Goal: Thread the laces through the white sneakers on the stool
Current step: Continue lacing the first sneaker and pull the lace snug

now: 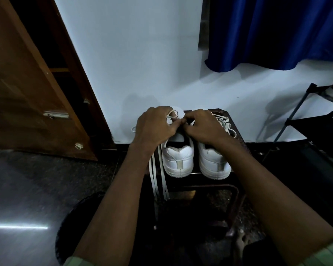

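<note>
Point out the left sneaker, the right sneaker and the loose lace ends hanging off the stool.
left sneaker (178, 160): head view, on its white heel.
right sneaker (213, 164): head view, on its heel, just below the forearm.
loose lace ends (159, 181): head view, on the flat strands hanging over the stool's left front edge.

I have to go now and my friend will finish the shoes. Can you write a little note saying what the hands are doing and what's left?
Left hand: fingers curled, pinching the lace over the left sneaker.
Right hand: fingers curled at the same spot, working that lace.
Both sneakers stand side by side on the dark stool, heels toward you.
Done: the right sneaker shows laces across its front; how far they go I cannot tell.
Left: the left sneaker's lace ends hang loose off the stool's edge, so keep threading that one.
</note>
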{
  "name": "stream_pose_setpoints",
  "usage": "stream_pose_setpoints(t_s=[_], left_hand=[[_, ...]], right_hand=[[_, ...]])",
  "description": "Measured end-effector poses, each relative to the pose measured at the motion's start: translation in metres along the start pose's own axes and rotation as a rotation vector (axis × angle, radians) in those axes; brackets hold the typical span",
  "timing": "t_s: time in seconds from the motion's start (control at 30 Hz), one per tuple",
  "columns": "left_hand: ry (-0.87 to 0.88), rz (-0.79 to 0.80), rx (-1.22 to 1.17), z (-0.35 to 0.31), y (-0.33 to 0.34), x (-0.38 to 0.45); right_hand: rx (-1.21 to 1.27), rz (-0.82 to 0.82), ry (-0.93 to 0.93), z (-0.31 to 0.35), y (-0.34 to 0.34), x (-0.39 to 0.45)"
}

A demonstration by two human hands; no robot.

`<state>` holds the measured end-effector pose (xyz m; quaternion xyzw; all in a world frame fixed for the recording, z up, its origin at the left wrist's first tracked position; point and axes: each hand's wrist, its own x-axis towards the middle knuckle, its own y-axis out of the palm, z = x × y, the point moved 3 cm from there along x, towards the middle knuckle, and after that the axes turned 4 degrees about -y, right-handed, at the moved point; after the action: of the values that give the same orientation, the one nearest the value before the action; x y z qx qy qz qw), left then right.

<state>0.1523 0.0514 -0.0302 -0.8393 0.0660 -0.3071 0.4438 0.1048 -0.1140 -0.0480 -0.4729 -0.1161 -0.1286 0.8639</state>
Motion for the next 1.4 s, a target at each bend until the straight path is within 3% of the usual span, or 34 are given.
stream_pose_setpoints(t_s=[0.3, 0.43, 0.53, 0.6, 0.67, 0.8, 0.87, 0.97, 1.1, 1.17, 1.27, 1.4], left_hand=[[0.037, 0.067, -0.004, 0.008, 0.010, 0.005], [-0.318, 0.042, -0.810, 0.010, 0.007, 0.007], [-0.483, -0.057, -1.259, -0.001, 0.001, 0.008], [-0.563, -0.028, -1.474, -0.004, 0.000, 0.007], [-0.552, -0.001, -1.290, 0.004, 0.002, 0.007], [-0.222, -0.025, -0.329, 0.020, 0.002, 0.004], [-0.128, 0.030, -0.183, 0.024, 0.005, 0.004], [-0.174, -0.012, -0.219, 0.024, 0.003, 0.004], [-0.672, -0.170, -0.804, 0.045, 0.002, 0.008], [-0.726, -0.132, -0.662, 0.053, 0.002, 0.007], [-0.550, -0.053, -0.240, 0.045, 0.001, 0.004], [-0.040, 0.145, -0.332, 0.016, -0.006, 0.000]], right_hand=[[-0.021, 0.005, 0.017, 0.001, 0.001, 0.000], [-0.031, 0.011, 0.022, 0.001, 0.000, 0.000], [-0.030, 0.014, 0.026, 0.000, 0.000, 0.000], [-0.031, 0.005, 0.011, 0.001, 0.000, 0.000], [-0.021, -0.005, 0.005, 0.001, 0.000, 0.000], [-0.023, -0.001, 0.021, 0.000, 0.001, 0.000], [-0.010, -0.006, 0.011, 0.002, 0.000, -0.001], [0.069, -0.045, -0.066, 0.009, -0.006, -0.005], [0.045, -0.042, -0.224, 0.016, -0.007, -0.007], [-0.025, -0.036, -0.240, 0.014, -0.004, -0.004], [-0.116, -0.010, -0.257, 0.012, -0.002, -0.002], [0.001, 0.010, -0.267, 0.015, 0.002, -0.003]])
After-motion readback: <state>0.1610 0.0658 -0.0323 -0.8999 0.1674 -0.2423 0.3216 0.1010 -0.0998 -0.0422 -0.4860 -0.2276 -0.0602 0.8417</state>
